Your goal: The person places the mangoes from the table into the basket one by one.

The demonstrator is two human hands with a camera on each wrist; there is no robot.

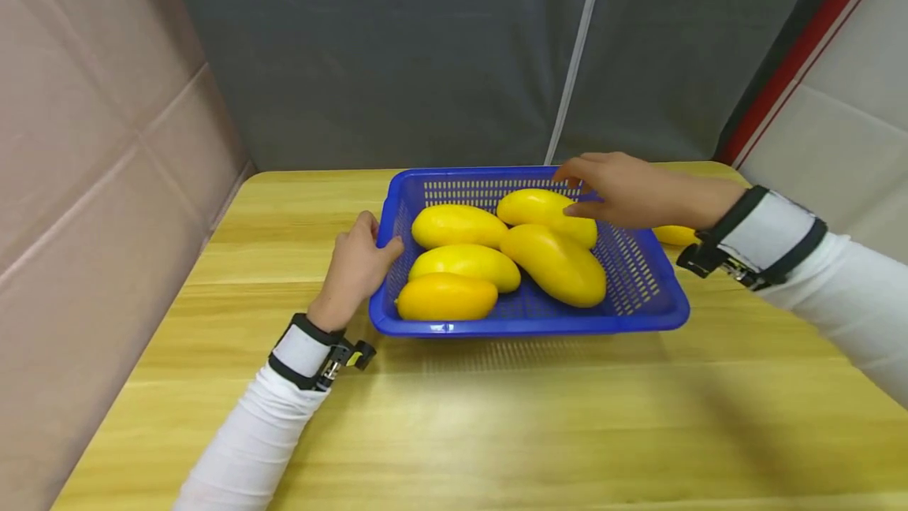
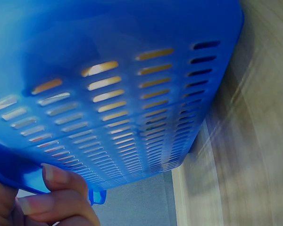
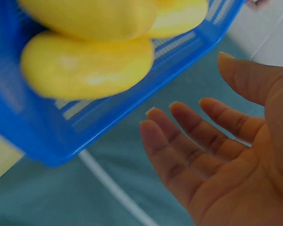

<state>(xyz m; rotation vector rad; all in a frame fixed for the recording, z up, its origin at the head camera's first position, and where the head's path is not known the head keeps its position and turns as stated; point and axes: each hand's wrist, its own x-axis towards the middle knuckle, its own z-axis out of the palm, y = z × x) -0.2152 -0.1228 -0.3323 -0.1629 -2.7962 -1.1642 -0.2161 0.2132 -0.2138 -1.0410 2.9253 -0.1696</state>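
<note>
A blue plastic basket [image 1: 528, 327] with slotted walls holds several yellow mangoes [image 1: 553, 262]. My left hand [image 1: 355, 262] grips the basket's left rim, thumb on the inner side. In the left wrist view its curled fingers [image 2: 66, 200] show at the rim, beside the slotted outer wall. Over the back right part of the basket hovers my right hand [image 1: 624, 189], near the rear mango [image 1: 532, 205]. The right wrist view shows that palm empty, fingers spread and slightly bent, apart from the basket and the fruit.
Another yellow fruit [image 1: 675, 235] lies on the wooden table [image 1: 511, 424] right of the basket, partly hidden by my right wrist. A grey curtain [image 1: 397, 54] hangs behind the table. Pale panels [image 1: 92, 124] stand at the left, and a white wall with a red strip at the right.
</note>
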